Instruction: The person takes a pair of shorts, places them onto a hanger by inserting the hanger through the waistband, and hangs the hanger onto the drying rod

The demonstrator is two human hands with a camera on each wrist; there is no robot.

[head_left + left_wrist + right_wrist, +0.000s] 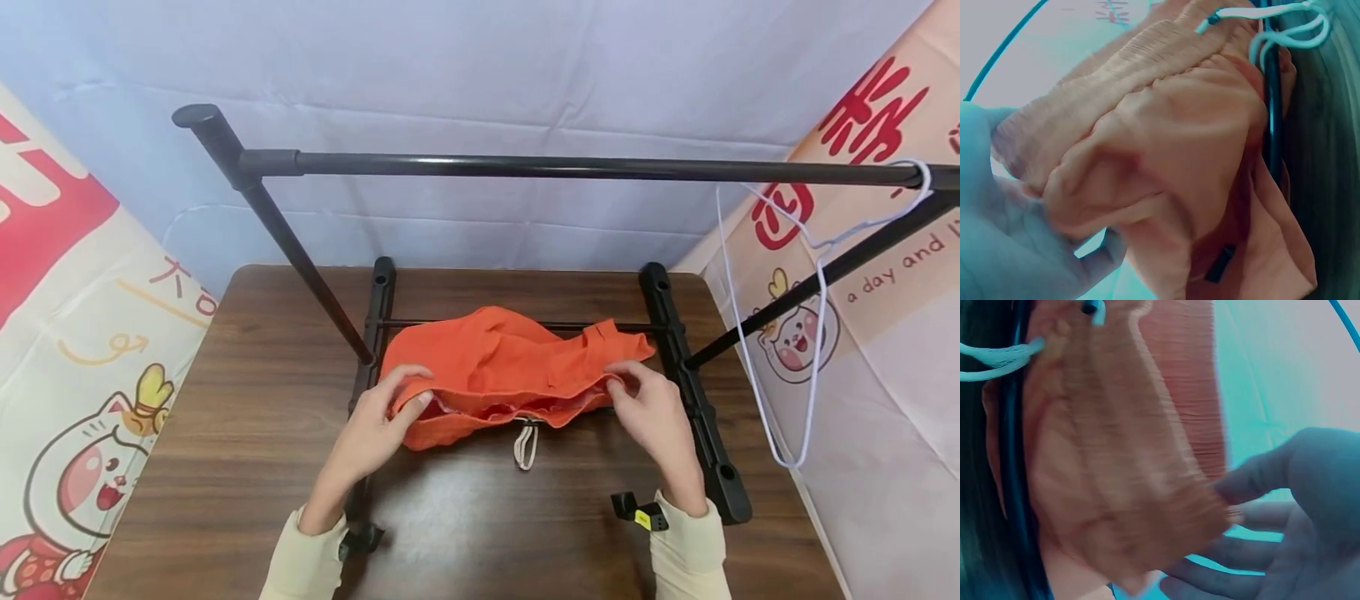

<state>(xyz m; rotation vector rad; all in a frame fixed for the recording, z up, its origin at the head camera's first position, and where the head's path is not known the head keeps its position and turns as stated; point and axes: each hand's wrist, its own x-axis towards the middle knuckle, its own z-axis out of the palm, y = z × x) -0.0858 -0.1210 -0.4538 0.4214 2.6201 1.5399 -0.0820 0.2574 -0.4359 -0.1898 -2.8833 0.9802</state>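
Orange garment (pixel 510 358) on tabletop (pixel 262 358), midway between left and right edges, near far edge; waistband mouth parted toward near edge; left hand (pixel 378 421) pinches waistband's left end, thumb and fingers closed on cloth; right hand (pixel 652 408) pinches right end likewise; white drawstring (pixel 526 450) loops toward near edge; black rack (pixel 480 166) stands around garment; white hanger (pixel 819 333) hooked on rack's top bar, beyond tabletop's right edge.

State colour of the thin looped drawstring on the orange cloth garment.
Off-white; the thin looped drawstring shows best in the head view.
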